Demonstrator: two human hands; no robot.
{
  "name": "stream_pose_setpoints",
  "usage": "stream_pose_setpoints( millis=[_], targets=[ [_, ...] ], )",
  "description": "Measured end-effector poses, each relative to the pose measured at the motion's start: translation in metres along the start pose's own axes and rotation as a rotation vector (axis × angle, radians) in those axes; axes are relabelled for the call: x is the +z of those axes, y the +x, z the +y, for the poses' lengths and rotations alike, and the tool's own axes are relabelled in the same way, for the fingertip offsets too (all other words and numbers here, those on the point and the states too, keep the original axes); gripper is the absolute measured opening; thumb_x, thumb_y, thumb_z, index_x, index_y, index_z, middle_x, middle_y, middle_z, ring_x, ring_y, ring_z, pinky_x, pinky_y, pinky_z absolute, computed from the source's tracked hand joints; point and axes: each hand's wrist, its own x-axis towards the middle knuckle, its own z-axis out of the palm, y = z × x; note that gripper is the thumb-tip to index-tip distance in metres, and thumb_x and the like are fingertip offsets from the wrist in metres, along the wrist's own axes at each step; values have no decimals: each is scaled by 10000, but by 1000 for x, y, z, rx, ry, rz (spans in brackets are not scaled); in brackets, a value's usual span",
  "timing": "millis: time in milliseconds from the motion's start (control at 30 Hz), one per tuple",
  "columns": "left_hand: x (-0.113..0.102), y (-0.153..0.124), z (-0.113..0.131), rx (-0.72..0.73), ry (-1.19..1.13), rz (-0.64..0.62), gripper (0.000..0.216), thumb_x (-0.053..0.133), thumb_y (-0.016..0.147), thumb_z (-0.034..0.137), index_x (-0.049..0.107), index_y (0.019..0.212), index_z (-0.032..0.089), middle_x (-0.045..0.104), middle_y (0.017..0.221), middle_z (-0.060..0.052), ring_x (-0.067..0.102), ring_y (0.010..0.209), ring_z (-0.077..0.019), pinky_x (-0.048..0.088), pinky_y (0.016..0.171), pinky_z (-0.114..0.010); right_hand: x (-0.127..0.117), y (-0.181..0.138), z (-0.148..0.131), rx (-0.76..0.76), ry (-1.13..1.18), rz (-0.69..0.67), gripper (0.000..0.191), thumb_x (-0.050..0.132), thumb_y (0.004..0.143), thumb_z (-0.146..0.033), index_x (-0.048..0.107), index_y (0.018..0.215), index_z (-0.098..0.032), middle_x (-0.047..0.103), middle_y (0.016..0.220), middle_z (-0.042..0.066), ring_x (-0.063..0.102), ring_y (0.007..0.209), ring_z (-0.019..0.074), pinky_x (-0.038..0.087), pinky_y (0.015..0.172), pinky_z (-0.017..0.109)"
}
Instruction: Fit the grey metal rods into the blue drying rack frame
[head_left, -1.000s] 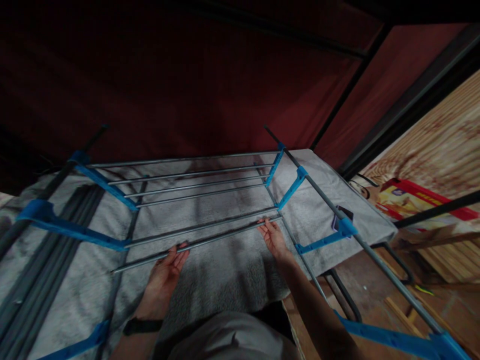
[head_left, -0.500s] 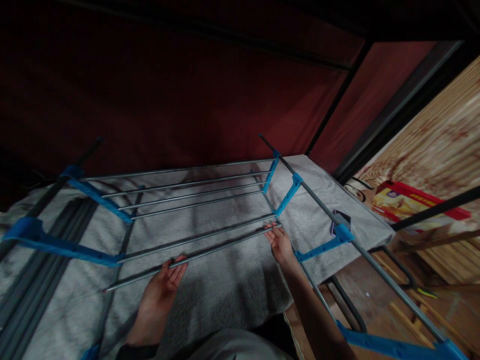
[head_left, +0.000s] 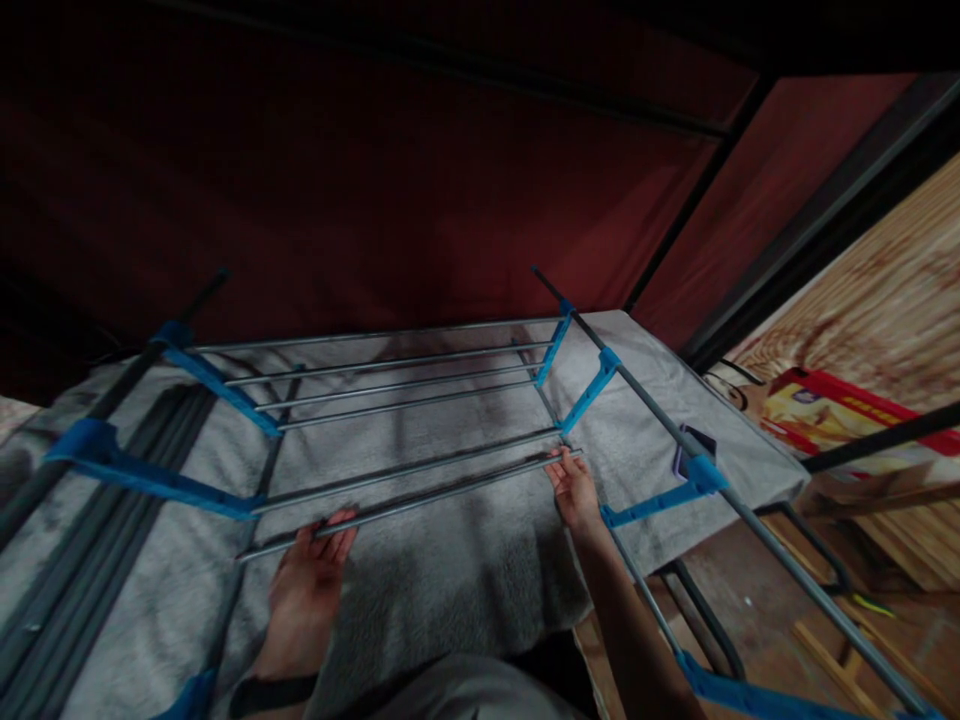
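Note:
A loose grey metal tube [head_left: 450, 491] lies across both of my hands, just on my side of a rack. My left hand [head_left: 311, 575] grips it near its left end, thumb and fingers around it. Close to the other end, my right hand [head_left: 576, 490] pinches the tube in its fingertips. The rack has blue plastic brackets [head_left: 180, 485] on long dark side poles [head_left: 652, 405]. Several crossbars [head_left: 405, 393] span its far brackets, and one crossbar [head_left: 420, 466] runs nearest the held tube, fixed between two front brackets.
Several spare grey tubes [head_left: 112, 560] lie bundled at left on the grey blanket [head_left: 457, 570]. A phone [head_left: 691, 450] rests on the blanket beyond the right pole. A red and yellow box [head_left: 840, 415] and wooden pieces [head_left: 832, 665] are at right. A dark red panel [head_left: 420, 200] stands behind.
The view has shifted slightly, so the rack appears further right. Both hands still hold the tube, whose left end now sits a little higher in the view.

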Motion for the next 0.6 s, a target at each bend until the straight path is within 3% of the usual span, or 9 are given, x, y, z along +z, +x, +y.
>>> stream_pose_setpoints(
  millis=[133,400,600],
  targets=[
    [-5,-2,1,26,16,76,274,471,948,68,654,768,165,748,825,-60,737,841,-162,590,899,-302,-6,1,2,7,-28,-41,256,883,734,-292,713,919,-242,785,913,-5,750,900,145,605,856,278],
    [1,-14,-2,51,-17,63,238,504,941,56,609,755,162,750,790,-70,758,826,-185,617,822,-311,-22,7,8,0,-75,-61,246,857,748,-296,716,943,-248,781,989,3,749,977,168,588,976,358],
    [-13,-8,-6,100,-33,37,115,608,837,67,634,807,174,756,849,-56,756,900,-197,614,866,-326,-21,7,8,4,-96,-75,239,864,736,-289,714,914,-234,782,971,11,747,969,168,574,1005,366]
  ],
)
